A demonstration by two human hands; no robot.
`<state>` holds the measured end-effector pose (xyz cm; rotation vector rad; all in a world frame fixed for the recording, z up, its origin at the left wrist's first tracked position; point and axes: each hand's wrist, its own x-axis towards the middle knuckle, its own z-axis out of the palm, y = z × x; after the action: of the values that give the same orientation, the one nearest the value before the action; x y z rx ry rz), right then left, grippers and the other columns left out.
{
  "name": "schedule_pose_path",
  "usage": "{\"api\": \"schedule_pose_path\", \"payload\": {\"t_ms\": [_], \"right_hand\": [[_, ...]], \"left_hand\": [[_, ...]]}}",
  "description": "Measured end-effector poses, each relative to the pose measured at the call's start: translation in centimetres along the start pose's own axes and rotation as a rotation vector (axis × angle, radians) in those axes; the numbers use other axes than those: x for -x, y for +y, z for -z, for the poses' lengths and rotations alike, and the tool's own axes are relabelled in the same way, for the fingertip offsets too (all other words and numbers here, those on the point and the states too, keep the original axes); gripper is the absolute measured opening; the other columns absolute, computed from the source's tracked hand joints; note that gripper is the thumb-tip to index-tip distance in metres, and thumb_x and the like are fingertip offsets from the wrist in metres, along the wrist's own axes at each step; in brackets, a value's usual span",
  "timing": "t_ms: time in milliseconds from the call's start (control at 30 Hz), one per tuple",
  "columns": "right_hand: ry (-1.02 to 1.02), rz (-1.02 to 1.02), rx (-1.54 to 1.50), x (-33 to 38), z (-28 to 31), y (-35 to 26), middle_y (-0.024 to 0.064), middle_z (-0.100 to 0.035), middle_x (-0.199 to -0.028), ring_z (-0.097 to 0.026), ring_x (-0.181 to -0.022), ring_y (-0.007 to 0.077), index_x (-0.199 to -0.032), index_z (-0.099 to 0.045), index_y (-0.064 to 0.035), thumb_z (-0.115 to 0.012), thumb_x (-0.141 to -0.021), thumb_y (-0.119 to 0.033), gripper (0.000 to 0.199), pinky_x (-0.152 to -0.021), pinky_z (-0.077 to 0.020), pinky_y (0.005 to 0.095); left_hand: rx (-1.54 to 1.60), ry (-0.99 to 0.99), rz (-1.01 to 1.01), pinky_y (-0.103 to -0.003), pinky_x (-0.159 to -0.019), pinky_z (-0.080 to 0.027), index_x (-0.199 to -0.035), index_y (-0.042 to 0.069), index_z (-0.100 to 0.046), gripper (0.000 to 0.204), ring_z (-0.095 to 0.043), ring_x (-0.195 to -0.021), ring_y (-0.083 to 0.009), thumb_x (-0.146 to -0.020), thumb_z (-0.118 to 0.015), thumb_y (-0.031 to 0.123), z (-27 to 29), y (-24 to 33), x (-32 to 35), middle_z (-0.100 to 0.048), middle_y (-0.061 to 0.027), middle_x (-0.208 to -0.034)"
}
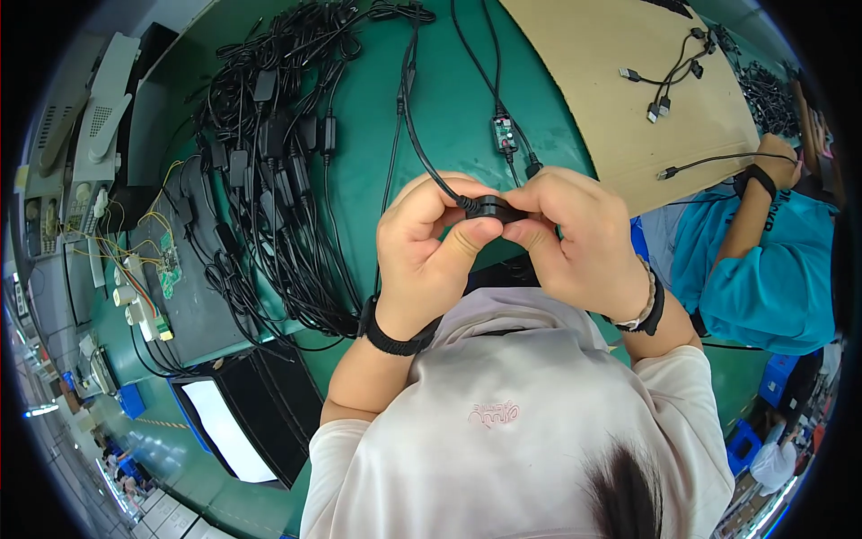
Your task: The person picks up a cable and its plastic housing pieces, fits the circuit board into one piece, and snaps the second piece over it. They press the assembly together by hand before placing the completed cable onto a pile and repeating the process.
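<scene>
Close in front of my chest, both hands pinch a small black plastic housing (pixel 492 208) on a black cable (pixel 422 148). My left hand (pixel 420 256) is closed at its left end, where the cable enters through a ribbed sleeve. Closed on the right end, my right hand (pixel 579 238) presses thumb and index finger against it. The fingers cover part of the housing, and its exact kind is unclear. Just beyond my hands, a small bare circuit board (pixel 504 133) sits in line on another black cable. Black wristbands are on both my wrists.
A large pile of black cables (pixel 278 180) with inline boxes covers the left of the green table (pixel 395 36). Cardboard (pixel 620 117) at the right carries several USB cables (pixel 664 94). A co-worker in a teal shirt (pixel 763 260) sits there. Wired connectors (pixel 144 296) stand far left.
</scene>
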<state>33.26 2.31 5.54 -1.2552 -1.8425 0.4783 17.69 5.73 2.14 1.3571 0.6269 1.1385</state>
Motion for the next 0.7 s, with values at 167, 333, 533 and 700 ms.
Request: {"api": "schedule_pose_path", "payload": {"t_ms": [167, 333, 533, 700], "right_hand": [[0.012, 0.015, -0.018, 0.3, -0.1, -0.1, 0.0123, -0.052, -0.066, -0.052, -0.059, 0.0305, -0.074, -0.052, 0.0006, -0.062, -0.064, 0.005, 0.015, -0.051, -0.0423, 0.0356], [0.005, -0.014, -0.012, 0.1, 0.0, 0.2, 0.0095, -0.054, -0.067, -0.053, -0.057, 0.019, -0.084, -0.059, 0.0006, -0.065, -0.069, 0.0, 0.017, -0.049, -0.0411, 0.0262], [-0.091, -0.477, -0.756, -0.2, 0.8, 0.6, 0.0057, -0.06, -0.085, -0.058, -0.075, 0.0158, -0.09, -0.06, 0.0016, -0.063, -0.078, -0.007, 0.014, -0.067, -0.047, 0.0246], [-0.102, -0.636, -1.157, 0.3, 0.3, 2.5, 0.0057, -0.06, -0.093, -0.057, -0.085, 0.0154, -0.099, -0.058, 0.0025, -0.06, -0.082, -0.01, 0.021, -0.075, -0.0462, 0.0252]], "left_hand": [[-0.004, 0.037, -0.047, -0.022, -0.067, -0.049, -0.09, -0.006, -0.058, 0.019, -0.056, -0.078, -0.0128, -0.075, -0.066, 0.004, -0.3, -0.2, 0.4, -0.053, -0.0075, -0.09], [0.036, 0.061, 0.055, -0.022, -0.069, -0.049, -0.091, -0.006, -0.057, 0.021, -0.056, -0.08, -0.0128, -0.075, -0.067, 0.004, -0.3, 0.4, 0.2, -0.054, -0.008, -0.092], [0.222, 0.125, 0.185, -0.025, -0.073, -0.048, -0.094, -0.005, -0.058, 0.023, -0.057, -0.084, -0.0152, -0.076, -0.067, 0.005, -1.2, 0.4, 0.1, -0.054, -0.0078, -0.093], [-0.058, 0.093, 0.04, -0.027, -0.076, -0.047, -0.099, -0.004, -0.058, 0.028, -0.057, -0.086, -0.0166, -0.075, -0.067, 0.006, -1.7, -0.2, 0.1, -0.057, -0.0098, -0.096]]}}
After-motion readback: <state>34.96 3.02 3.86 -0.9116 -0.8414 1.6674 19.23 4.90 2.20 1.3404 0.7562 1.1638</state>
